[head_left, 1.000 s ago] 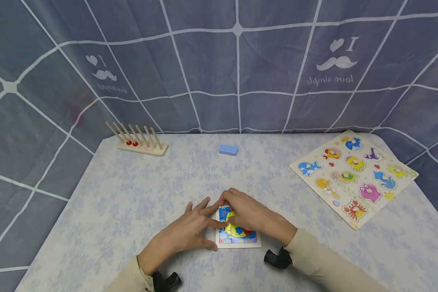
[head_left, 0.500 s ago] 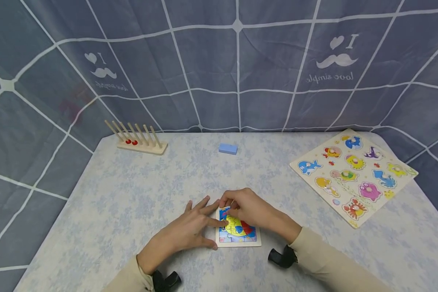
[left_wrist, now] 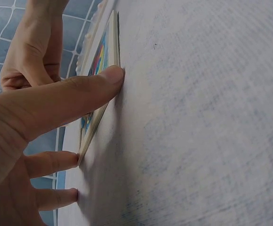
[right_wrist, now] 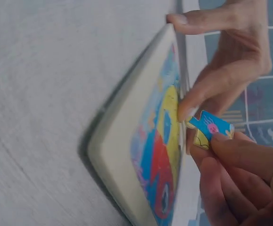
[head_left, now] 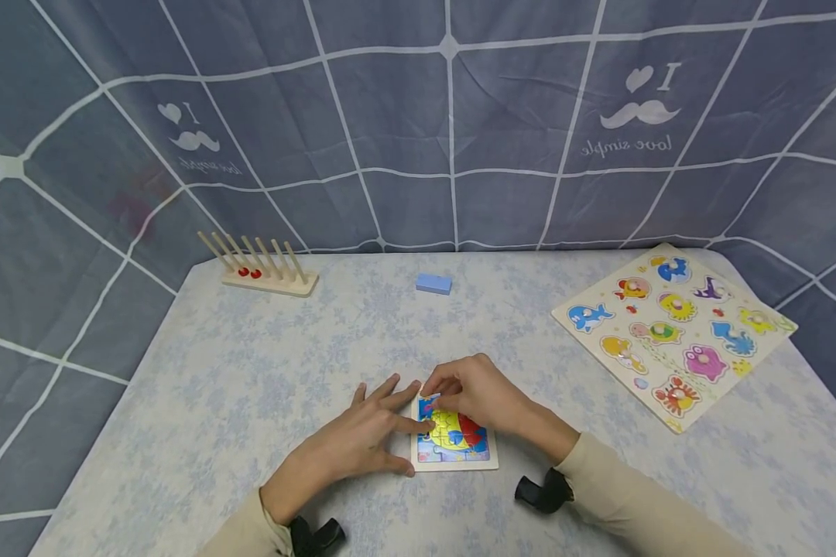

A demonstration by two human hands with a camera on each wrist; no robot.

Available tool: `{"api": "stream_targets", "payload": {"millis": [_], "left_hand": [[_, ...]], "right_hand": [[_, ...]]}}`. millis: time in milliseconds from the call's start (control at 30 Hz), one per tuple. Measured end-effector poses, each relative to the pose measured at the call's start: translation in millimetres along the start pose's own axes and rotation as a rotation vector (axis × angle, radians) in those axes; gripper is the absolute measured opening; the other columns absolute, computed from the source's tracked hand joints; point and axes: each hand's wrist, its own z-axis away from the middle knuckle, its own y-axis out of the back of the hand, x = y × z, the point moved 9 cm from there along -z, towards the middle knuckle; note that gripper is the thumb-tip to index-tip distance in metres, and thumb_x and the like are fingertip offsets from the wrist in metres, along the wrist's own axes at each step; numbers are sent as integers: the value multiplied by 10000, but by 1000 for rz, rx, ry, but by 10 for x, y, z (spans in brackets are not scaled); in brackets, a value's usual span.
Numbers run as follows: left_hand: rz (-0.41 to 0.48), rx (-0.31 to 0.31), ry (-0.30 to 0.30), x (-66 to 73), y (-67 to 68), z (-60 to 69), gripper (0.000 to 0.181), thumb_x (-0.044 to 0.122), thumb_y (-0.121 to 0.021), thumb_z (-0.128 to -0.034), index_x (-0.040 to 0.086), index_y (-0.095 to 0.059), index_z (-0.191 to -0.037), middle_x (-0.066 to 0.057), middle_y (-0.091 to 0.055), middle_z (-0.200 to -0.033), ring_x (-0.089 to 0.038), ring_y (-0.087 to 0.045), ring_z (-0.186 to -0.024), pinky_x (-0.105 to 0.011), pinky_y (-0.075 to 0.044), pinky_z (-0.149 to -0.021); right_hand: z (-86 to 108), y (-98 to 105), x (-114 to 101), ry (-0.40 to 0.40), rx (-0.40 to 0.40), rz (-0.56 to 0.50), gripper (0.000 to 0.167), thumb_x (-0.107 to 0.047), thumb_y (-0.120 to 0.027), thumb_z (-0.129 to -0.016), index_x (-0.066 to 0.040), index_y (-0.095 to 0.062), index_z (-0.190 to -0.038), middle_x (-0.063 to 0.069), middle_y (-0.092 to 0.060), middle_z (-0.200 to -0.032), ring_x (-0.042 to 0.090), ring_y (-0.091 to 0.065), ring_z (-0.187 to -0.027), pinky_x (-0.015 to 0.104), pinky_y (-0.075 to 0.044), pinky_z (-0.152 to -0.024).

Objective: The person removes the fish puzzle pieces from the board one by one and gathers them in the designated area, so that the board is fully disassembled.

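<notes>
Fingers (right_wrist: pixel 211 183) and thumb of the right hand (head_left: pixel 484 394) pinch one small blue-and-yellow jigsaw piece with a pink jellyfish (right_wrist: pixel 209 125), which we see above the far left part of one pale-framed square puzzle board (head_left: pixel 457 466). The left hand (head_left: pixel 364 435) has its fingers straight and spread, grasping nothing; we see its thumb touching the board's near left corner and one fingertip on the picture. The board lies on one blue-and-white mottled table (head_left: pixel 251 371). At the far left we count two red beads on one pale wooden peg stand (head_left: pixel 268 285). One blue rectangular block (head_left: pixel 433 284) lies far centre. At right, we count eleven sea-animal pieces on one large cream board (head_left: pixel 585 344).
</notes>
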Motion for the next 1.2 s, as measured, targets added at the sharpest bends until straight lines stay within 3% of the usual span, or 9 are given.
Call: {"api": "stream_targets", "payload": {"millis": [200,367,800,1000,1200], "left_hand": [[-16,-6,1,-1,2,4,599,416,-834,-758,252,-665,-1309,-143,-343,-1558,-476,-205,-1434,-788,-205,-989],[-13,-15,9,-6,-3,8,596,407,-837,-761,253,-664,-1310,-138,-330,-1567,-472,-191,-1440,-786,-194,-996],[20,5,7,1,7,6,582,362,-862,-743,232,-685,-1282,-136,-338,-1564,-471,-181,-1443,-794,-168,-998],[34,4,9,-10,3,7,581,352,-863,-744,237,-683,-1284,-134,-338,-1564,-464,-176,-1447,-793,-153,-1003],[36,7,6,-14,-1,13,582,350,-861,-748,234,-680,-1289,-135,-337,-1565,-462,-177,-1448,-787,-150,-1011]], "right_hand": [[83,167,120,-92,67,-109,125,-27,-738,-855,-89,-798,-945,-11,-753,-927,101,-699,-784,268,-561,-635],[219,327,289,-148,113,-131,120,-56,-769,-838,-74,-802,-952,17,-756,-923,138,-686,-750,267,-547,-602],[640,711,702,-290,189,-44,118,-51,-757,-841,-62,-798,-951,26,-751,-860,154,-650,-662,254,-525,-569],[674,701,784,-334,175,-47,124,-41,-742,-843,-42,-789,-958,12,-715,-718,167,-613,-605,237,-465,-528],[654,710,768,-294,219,44,105,-45,-778,-811,-61,-797,-914,-9,-719,-819,117,-607,-689,235,-485,-584]]}}
